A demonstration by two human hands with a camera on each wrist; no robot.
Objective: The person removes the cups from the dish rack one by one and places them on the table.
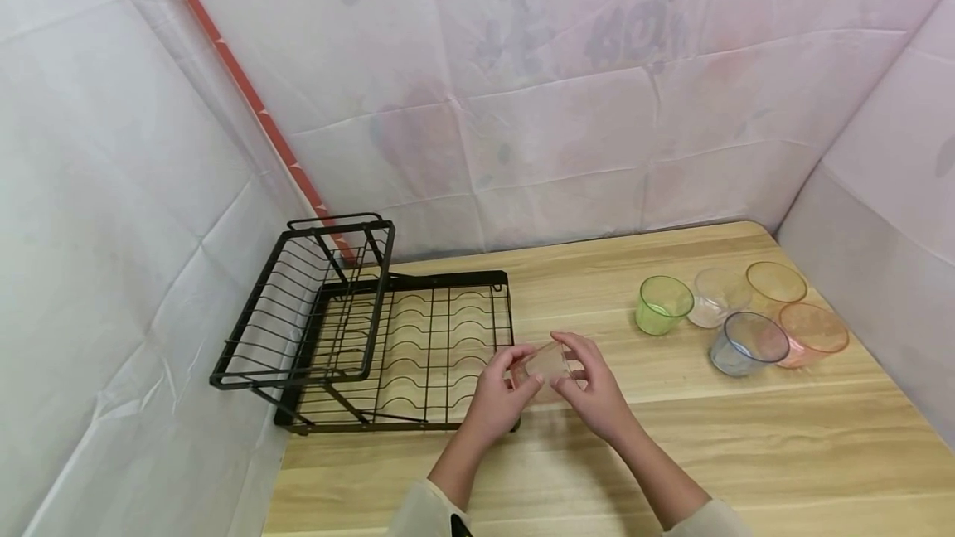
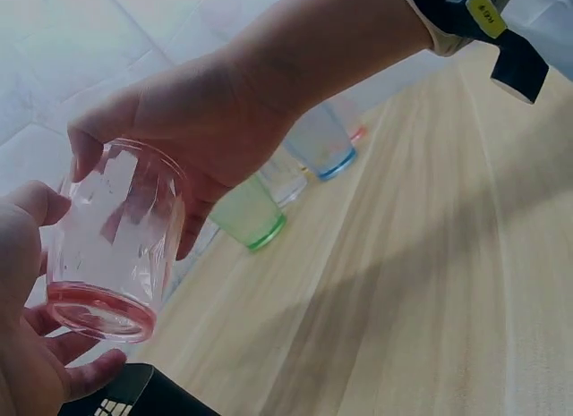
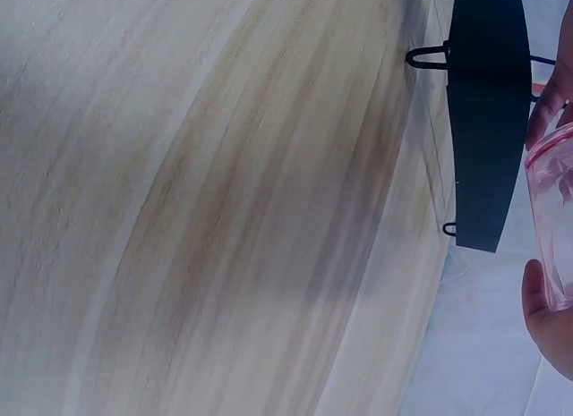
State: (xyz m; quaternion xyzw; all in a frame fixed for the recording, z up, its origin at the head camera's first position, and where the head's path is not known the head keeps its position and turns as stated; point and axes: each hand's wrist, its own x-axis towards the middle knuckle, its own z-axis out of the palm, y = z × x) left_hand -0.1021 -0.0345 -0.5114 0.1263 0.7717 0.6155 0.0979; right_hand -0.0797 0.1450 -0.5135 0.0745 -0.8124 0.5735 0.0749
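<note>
Both hands hold a clear plastic cup with a pinkish-red base (image 2: 116, 246) above the table, in front of me. My left hand (image 1: 498, 392) grips it from the left, its fingers around the base end and side. From the other side, my right hand (image 1: 599, 392) grips it near the rim, thumb and fingers spread around the wall. The cup is tilted in the head view. At the edge of the right wrist view only part of the cup (image 3: 555, 219) shows. Nothing shows inside the cup.
A black two-tier dish rack (image 1: 403, 428) stands left of the hands. To the right is a group of upright cups: green (image 1: 660, 317), clear (image 1: 712, 305), yellow (image 1: 776, 282), blue (image 1: 734, 355) and orange-red (image 1: 813, 330). White sheeting (image 1: 522, 147) encloses the wooden table (image 1: 746, 454).
</note>
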